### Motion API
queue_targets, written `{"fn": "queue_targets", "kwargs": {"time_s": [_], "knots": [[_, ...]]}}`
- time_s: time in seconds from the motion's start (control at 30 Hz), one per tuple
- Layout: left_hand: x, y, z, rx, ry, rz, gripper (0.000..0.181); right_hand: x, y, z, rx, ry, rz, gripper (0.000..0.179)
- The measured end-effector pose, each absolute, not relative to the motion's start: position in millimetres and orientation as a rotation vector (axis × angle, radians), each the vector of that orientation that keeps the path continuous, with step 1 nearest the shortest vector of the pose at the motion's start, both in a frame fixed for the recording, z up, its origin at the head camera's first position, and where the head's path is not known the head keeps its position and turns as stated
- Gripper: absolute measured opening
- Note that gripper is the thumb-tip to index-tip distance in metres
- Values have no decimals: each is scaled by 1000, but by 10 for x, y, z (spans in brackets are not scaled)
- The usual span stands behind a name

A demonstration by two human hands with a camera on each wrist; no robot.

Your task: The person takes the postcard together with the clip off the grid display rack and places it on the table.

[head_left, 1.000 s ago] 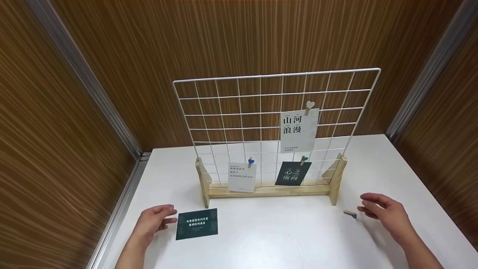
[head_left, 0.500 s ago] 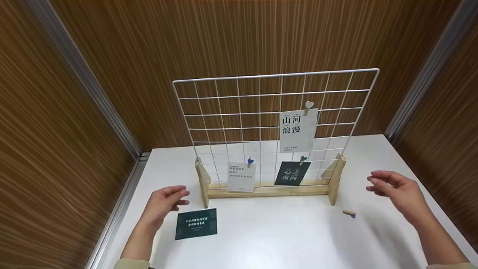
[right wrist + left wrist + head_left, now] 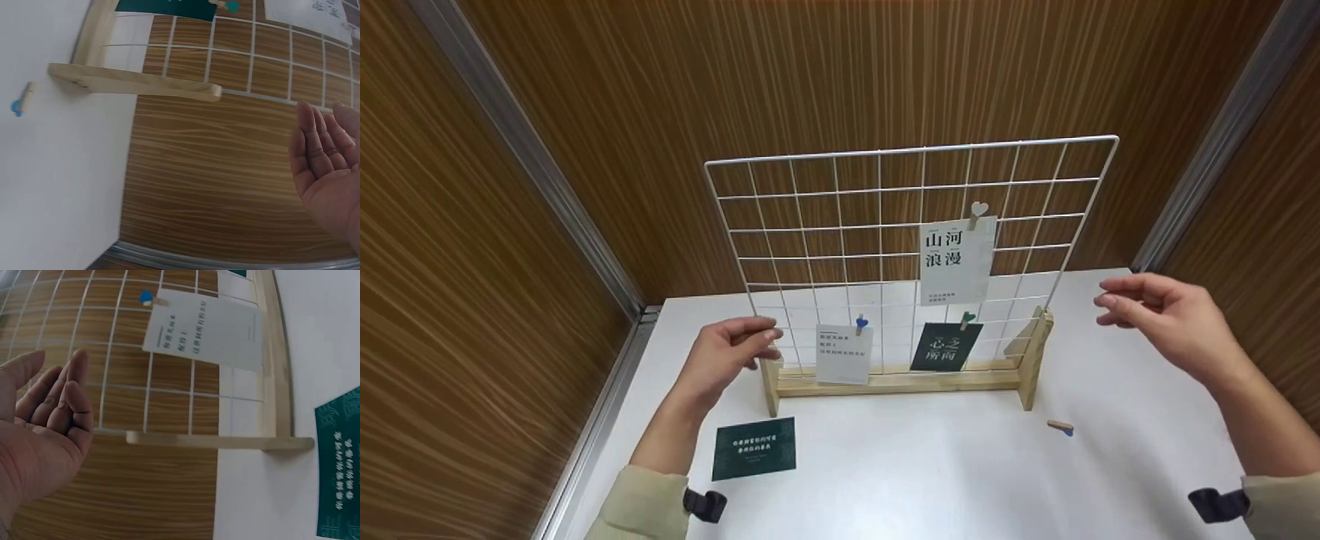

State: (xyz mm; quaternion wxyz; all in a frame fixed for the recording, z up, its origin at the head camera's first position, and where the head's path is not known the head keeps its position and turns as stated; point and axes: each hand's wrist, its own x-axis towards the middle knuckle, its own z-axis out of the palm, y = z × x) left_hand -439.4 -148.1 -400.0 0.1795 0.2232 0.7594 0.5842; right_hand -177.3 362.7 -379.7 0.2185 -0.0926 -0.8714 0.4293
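A white wire grid (image 3: 879,225) stands upright in a pale wooden base (image 3: 900,386). Near its left post, my left hand (image 3: 726,352) hovers with relaxed fingers and nothing in them. Beyond the right post, my right hand (image 3: 1166,315) is raised with loosely bent fingers, also holding nothing. Clothespins fix three cards to the grid: a large white card (image 3: 958,262) with a white heart pin, a small white card (image 3: 844,356) with a blue heart pin (image 3: 862,324), and a dark green card (image 3: 946,347) with a green heart pin (image 3: 967,320).
Another dark green card (image 3: 754,448) lies on the white table (image 3: 915,480), front left of the base. A loose wooden clothespin (image 3: 1060,427) with a blue heart rests front right of it. Wood-grained panels (image 3: 825,67) rise behind and at both sides.
Both hands have lifted from low beside the loose card and the loose clothespin up towards the grid's two sides. The left hand has also shifted right. Cards and pins stay where they were.
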Motion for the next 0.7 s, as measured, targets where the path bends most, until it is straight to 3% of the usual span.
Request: {"fn": "queue_targets", "kwargs": {"time_s": [0.7], "knots": [[-4223,-539,-3233,1055,2052,1638,31,-2303,3013,-2742,-144,-2588,868,22]]}}
